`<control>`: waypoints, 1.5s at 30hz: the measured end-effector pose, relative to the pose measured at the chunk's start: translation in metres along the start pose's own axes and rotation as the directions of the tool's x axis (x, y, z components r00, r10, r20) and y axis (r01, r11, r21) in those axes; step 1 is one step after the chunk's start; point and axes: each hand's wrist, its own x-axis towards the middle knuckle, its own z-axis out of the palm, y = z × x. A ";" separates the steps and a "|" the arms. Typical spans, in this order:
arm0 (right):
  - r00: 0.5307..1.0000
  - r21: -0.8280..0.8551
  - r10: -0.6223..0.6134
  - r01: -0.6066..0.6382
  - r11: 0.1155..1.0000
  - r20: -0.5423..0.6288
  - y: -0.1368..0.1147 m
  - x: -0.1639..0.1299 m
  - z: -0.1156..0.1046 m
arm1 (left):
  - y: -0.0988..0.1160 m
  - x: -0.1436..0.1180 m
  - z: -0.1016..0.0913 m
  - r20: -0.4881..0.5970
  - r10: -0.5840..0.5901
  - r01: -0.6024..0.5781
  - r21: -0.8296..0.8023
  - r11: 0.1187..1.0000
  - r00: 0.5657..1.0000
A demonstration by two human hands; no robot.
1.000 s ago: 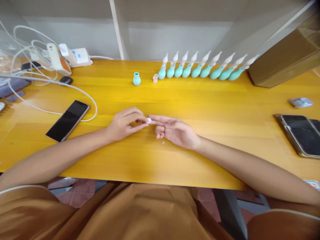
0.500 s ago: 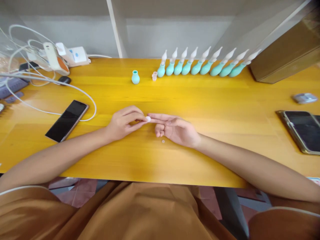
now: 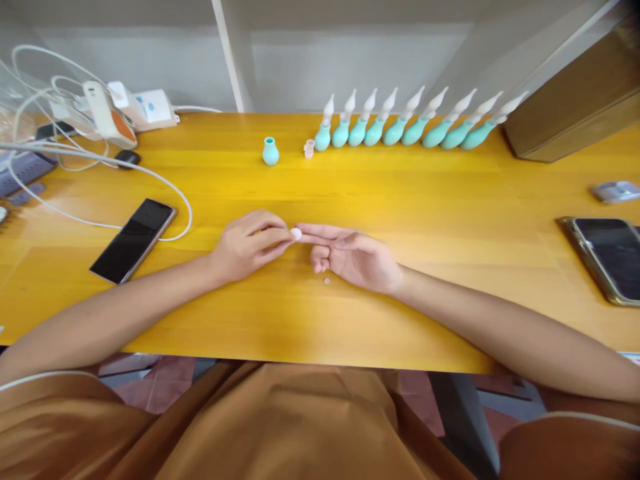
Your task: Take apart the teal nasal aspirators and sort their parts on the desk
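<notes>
Single head-worn view, looking forward and down over the yellow surface (image 3: 450, 200) from close above the lap, facing the back wall (image 3: 350, 67); forearms enter from the bottom.

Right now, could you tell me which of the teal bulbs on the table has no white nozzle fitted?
The lone teal bulb standing apart, left of the row of nine. Its neck is open, while each bulb in the row carries a white tip.
</notes>
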 end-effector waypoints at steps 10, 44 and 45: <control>1.000 0.003 -0.001 0.001 1.000 -0.018 -0.001 0.000 0.001 | 0.002 0.003 0.002 -0.003 -0.054 0.054 0.088 0.995 0.999; 0.978 -0.341 -0.165 0.113 0.933 -0.128 0.002 0.012 -0.008 | -0.123 0.158 0.044 0.396 -0.338 0.224 0.306 0.925 0.854; 0.970 -0.484 -0.214 0.132 0.865 -0.118 -0.003 0.013 -0.013 | -0.129 0.161 0.051 0.427 -0.357 0.231 0.318 0.919 0.831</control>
